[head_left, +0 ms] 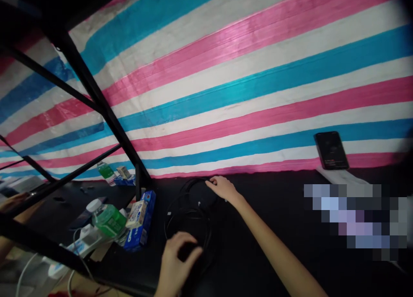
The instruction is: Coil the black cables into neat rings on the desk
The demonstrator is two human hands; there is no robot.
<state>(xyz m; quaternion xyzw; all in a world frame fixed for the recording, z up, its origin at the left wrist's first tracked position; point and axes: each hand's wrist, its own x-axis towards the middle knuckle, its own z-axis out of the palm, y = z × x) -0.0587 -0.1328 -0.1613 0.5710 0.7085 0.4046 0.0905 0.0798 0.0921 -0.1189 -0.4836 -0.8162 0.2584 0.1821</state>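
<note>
Two loose loops of thin black cable (209, 228) lie on the black tabletop, hard to make out against it. Over the near loop is my left hand (179, 258), its fingers curved and the thumb held apart from them, with a dark gap between. No cable can be seen in that gap. At the far loop, my right hand (223, 187) has its fingertips closed together on the cable's upper right edge. Small white tags (169, 213) show on the cable. The undersides of both hands are hidden.
Left of the cable stand blue boxes (137, 236), a green-liquid bottle (109, 219) and a white power strip (61, 262). A phone (332, 150) leans on the striped sheet (258, 90) at back right. Black frame bars (93, 94) cross the left side; another person's arm (19, 215) shows beyond.
</note>
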